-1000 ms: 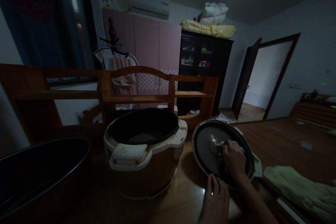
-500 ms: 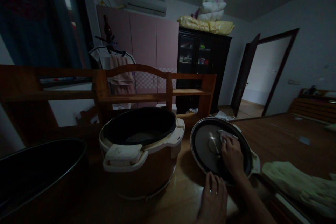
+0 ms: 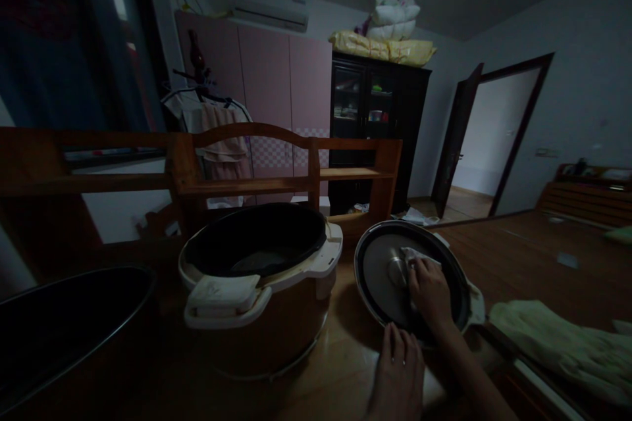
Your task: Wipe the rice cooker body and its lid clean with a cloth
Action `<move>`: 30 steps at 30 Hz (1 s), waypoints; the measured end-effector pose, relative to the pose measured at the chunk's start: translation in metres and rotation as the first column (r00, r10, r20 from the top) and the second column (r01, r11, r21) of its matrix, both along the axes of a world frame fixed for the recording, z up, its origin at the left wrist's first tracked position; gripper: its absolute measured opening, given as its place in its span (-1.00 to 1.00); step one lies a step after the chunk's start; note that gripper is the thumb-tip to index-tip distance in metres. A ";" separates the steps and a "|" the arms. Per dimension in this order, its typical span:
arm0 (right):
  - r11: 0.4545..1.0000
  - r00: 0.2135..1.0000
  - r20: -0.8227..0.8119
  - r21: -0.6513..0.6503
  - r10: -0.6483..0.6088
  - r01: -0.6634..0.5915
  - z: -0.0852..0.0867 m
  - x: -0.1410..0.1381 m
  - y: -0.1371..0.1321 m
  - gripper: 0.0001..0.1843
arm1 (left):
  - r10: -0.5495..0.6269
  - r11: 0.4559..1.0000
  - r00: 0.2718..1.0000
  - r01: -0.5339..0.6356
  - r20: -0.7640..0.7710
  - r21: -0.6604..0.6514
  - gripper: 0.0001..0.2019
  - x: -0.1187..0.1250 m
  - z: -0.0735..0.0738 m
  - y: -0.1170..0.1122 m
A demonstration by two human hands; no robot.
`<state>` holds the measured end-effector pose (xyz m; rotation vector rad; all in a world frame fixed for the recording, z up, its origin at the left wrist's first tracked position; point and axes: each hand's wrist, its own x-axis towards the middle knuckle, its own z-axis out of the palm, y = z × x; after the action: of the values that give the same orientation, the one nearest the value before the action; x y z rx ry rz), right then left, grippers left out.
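A round cooker lid lies on the wooden tabletop, its grey inner face and round metal centre piece showing. My right hand is closed on a pale cloth and presses it to the lid just right of the centre piece. My left hand, with a ring on one finger, lies with fingers stretched out, fingertips at the lid's near rim; its thumb is hidden. Left of the lid stands the lidless electric cooker, white-rimmed with a dark interior.
A large dark pot fills the lower left. Behind the cooker runs a wooden shelf rail. Pale green fabric lies at the right. Farther back are pink wardrobes, a black cabinet and an open door.
My right hand and the cloth have shifted slightly left and down on the lid, closer to its centre piece. My left hand stays by the near rim. The whole view has shifted slightly.
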<state>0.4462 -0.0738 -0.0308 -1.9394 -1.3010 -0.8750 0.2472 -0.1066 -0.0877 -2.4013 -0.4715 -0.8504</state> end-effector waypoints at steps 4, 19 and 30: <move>1.000 1.000 -0.015 0.016 -0.020 0.020 0.002 -0.003 -0.002 -0.81 | -0.007 1.000 1.000 0.007 -0.011 -0.013 -0.55 0.000 -0.001 0.000; 0.997 0.997 0.046 -0.032 0.068 -0.066 0.000 -0.003 0.005 -0.58 | -0.007 1.000 1.000 0.007 0.027 -0.001 -0.58 0.003 -0.003 0.001; 0.998 0.999 0.050 -0.070 0.001 0.003 -0.003 -0.001 0.004 -0.53 | 0.029 0.999 0.995 -0.027 0.099 -0.019 -0.58 0.023 -0.044 0.009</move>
<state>0.4452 -0.0700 -0.0339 -1.9839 -1.3771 -0.8942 0.2699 -0.0971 -0.1318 -2.3705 -0.5520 -0.9598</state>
